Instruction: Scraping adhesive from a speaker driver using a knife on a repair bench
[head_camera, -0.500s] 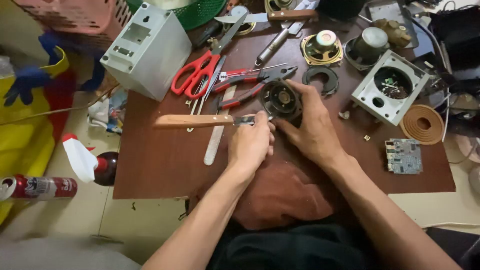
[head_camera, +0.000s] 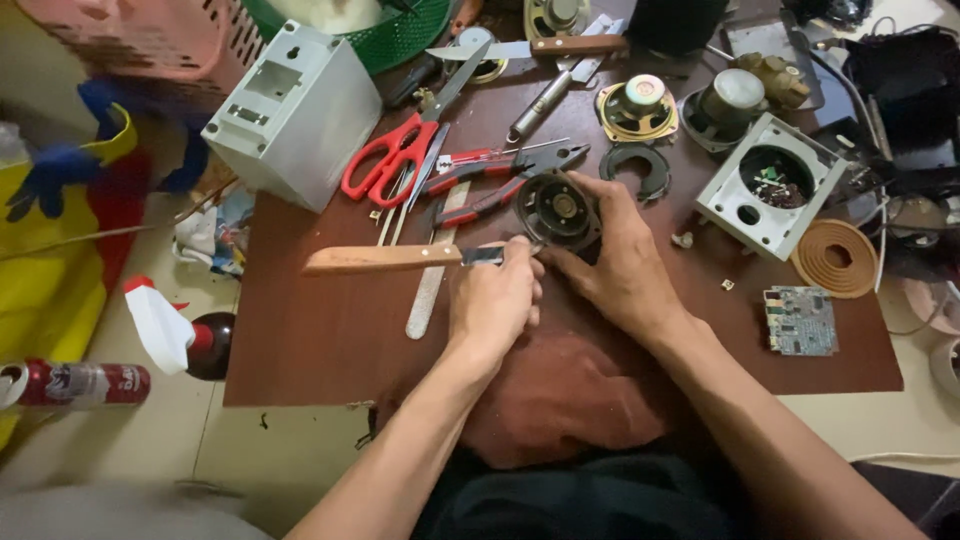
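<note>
Left hand (head_camera: 492, 300) clamped on wooden-handled knife (head_camera: 385, 259); right hand (head_camera: 615, 262) clasped round black speaker (head_camera: 558, 210), just right of knife blade, below red scissors (head_camera: 400, 150)

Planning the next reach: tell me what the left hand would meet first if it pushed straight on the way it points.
Probably the black speaker frame: the left hand points up-table at its near edge; the right hand steadies it. Depth is uncertain.

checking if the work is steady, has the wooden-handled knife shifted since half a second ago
No. The wooden-handled knife lies at the same spot against the red scissors and the metal file, handle pointing left, with the left hand at its blade end.
</note>
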